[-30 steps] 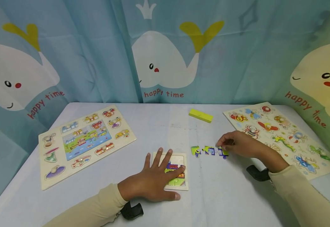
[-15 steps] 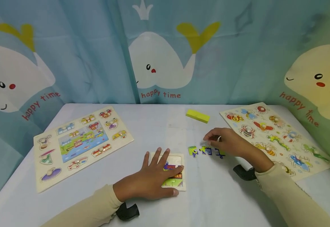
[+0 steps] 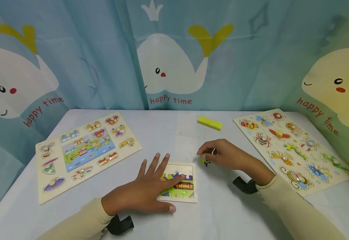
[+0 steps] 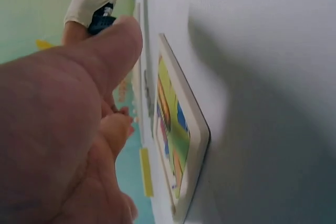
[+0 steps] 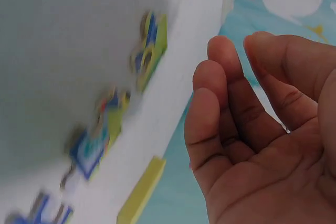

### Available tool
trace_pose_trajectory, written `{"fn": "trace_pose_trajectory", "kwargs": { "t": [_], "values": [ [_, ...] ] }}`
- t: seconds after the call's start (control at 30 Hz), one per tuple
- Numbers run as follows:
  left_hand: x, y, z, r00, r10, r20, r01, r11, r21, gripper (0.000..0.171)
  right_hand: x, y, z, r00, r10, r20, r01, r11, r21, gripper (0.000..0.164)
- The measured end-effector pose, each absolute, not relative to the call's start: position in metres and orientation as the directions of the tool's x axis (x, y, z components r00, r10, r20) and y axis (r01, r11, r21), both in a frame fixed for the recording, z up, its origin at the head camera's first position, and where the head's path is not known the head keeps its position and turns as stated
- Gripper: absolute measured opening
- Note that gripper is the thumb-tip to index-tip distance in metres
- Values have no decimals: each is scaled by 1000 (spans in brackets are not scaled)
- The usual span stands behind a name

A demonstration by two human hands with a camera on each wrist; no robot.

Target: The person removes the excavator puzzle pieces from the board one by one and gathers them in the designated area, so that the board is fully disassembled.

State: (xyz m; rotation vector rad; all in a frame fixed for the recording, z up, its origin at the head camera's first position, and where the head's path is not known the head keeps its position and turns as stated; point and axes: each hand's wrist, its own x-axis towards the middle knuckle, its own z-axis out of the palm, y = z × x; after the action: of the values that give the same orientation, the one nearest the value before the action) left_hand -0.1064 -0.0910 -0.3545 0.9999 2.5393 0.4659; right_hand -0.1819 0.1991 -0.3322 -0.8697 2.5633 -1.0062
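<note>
My left hand [image 3: 139,195] lies with fingers spread over the left part of a small wooden jigsaw tray [image 3: 195,183]. A train picture [image 3: 187,185] partly fills the tray, its upper edge a line of knobs. In the left wrist view the thumb [image 4: 115,45] stands out beside the tray's pale frame [image 4: 195,129]. My right hand [image 3: 227,154] hangs over a green and purple jigsaw piece [image 3: 205,162], the other loose pieces hidden behind it. The right wrist view shows its fingers loosely bent with nothing between them, and loose pieces [image 5: 151,51] on the table.
A wooden vehicle puzzle board [image 3: 51,191] lies at the left, and an insect puzzle board [image 3: 267,160] at the right. Behind the loose pieces sits a yellow block [image 3: 209,123]. A blue whale-print curtain [image 3: 102,50] closes off the table's back and sides.
My right hand has moved left along the row of loose pieces to the leftmost one. My left hand has slid left, uncovering more of the train picture.
</note>
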Motion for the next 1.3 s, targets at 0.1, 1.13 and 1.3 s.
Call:
{"fn": "trace_pose_trajectory", "kwargs": {
  "t": [0.1,1.13,1.3],
  "values": [
    [-107,-96,-353,-660,711,-242,571,684,453,79,-181,189,-333,-758,-652,-20,-456,551,-699,14],
    [-109,-100,-357,-615,711,-342,572,700,427,79,-175,129,-348,-664,-745,-64,-399,426,-812,11],
    [-108,-100,-358,-614,707,-351,574,705,417,80,-175,125,-348,-635,-769,-73,-383,395,-835,11]
  ]
}}
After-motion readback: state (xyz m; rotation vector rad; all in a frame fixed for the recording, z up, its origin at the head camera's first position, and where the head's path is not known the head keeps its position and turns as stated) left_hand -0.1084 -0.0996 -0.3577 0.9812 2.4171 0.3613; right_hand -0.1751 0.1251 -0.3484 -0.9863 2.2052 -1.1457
